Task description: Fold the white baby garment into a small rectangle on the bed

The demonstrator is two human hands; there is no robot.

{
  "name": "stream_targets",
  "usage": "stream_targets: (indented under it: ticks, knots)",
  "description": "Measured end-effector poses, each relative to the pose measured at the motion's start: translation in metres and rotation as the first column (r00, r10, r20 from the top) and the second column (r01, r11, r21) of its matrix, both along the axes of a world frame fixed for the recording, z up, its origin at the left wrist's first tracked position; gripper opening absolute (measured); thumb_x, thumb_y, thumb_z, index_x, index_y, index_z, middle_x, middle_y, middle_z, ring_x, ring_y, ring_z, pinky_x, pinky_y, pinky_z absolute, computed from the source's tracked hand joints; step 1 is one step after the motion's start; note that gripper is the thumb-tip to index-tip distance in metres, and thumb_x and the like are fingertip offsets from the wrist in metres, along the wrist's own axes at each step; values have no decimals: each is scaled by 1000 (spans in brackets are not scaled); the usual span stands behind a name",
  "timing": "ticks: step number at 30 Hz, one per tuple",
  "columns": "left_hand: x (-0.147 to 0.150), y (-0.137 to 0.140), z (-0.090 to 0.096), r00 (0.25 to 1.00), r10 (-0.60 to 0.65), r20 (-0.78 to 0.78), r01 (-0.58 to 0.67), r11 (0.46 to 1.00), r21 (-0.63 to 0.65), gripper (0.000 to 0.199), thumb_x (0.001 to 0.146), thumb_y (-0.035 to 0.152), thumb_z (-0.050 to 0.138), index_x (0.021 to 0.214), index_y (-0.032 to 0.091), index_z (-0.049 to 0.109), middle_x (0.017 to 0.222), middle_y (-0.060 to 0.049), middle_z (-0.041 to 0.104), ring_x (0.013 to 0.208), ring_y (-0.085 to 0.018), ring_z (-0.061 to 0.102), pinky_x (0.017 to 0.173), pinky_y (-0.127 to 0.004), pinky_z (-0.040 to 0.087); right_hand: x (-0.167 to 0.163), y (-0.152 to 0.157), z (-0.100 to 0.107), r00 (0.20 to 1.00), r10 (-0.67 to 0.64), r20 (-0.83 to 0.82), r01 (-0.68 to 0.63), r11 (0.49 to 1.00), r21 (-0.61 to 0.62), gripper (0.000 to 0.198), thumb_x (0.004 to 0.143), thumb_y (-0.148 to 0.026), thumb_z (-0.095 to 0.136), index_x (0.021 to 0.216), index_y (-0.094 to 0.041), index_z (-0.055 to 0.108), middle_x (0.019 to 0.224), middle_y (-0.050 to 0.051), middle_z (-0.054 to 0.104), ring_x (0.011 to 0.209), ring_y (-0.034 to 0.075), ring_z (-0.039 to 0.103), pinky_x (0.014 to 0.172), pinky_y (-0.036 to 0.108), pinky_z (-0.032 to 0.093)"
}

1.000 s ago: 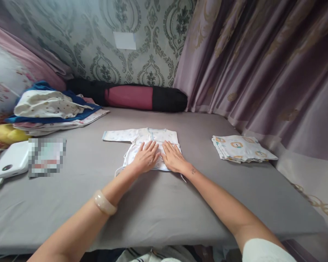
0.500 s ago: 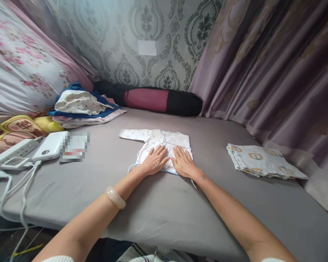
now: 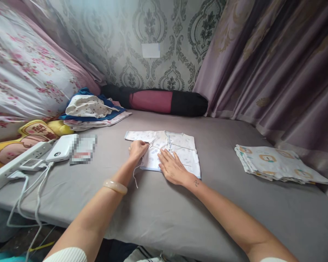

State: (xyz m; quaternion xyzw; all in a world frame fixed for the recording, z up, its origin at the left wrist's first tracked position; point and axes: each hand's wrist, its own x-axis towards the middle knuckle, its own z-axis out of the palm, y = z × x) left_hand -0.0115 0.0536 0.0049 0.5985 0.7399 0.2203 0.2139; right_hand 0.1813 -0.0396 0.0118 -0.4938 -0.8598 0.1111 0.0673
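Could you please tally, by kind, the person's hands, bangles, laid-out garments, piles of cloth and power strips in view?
Hands: 2 (left hand, right hand)
Bangles: 1 (pale bangle)
Laid-out garments: 1 (small white garment)
Piles of cloth: 2 (loose pile, folded stack)
Power strips: 1 (white power strip)
Total: 7

Baby shirt (image 3: 180, 142) on the sheet (image 3: 166, 214)
Folded cloths (image 3: 278, 163) lie right, heaped clothes (image 3: 93, 107) back left, power bank (image 3: 62, 147) left beside power strip (image 3: 18, 165), bolster (image 3: 153, 102) behind, before the wall (image 3: 120, 43).
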Motion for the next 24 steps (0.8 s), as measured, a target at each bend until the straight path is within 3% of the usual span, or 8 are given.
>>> stream_targets:
  ticks: [8,13,16,20,24]
  knots:
    - [15,7,4,1000,22,14,-21,998,-60,24,75,35,62,88,20,75,78,-9,74,82,-24,68,73,-31,44,-8,-6,0,998,55,-30,-57,995,-76,56,101,-44,16,150,-19,28,159,9,13,147,23,3,117,50,0]
    - [10,7,0,991,-65,-115,76,992,97,27,80,35,55,85,18,74,89,-11,74,90,-24,65,72,-30,41,-7,-6,-2,998,46,-39,-49,995,-82,57,101,-45,16,150,-19,28,160,8,13,147,24,2,117,50,0]
    - [5,5,0,979,-105,-177,125,987,105,28,82,36,53,85,16,72,94,-12,72,89,-24,63,71,-29,40,-7,-6,-1,998,45,-40,-49,995,-92,57,100,-45,17,150,-20,28,160,8,14,147,24,3,117,51,0]
    - [-12,-12,12,984,-137,-117,144,989,46,39,83,48,48,77,15,69,77,-8,69,74,-21,61,64,-28,38,-5,-3,2,997,56,-44,-61,988,-145,58,100,-47,18,151,-19,27,160,9,13,147,24,1,117,51,-1]
    - [-38,-48,25,941,-336,-32,334,941,-53,55,72,70,52,71,17,68,68,-5,64,67,-19,57,60,-27,38,-5,-1,7,995,73,-61,-83,981,-176,57,100,-46,17,150,-20,29,159,10,13,147,24,2,117,51,0]
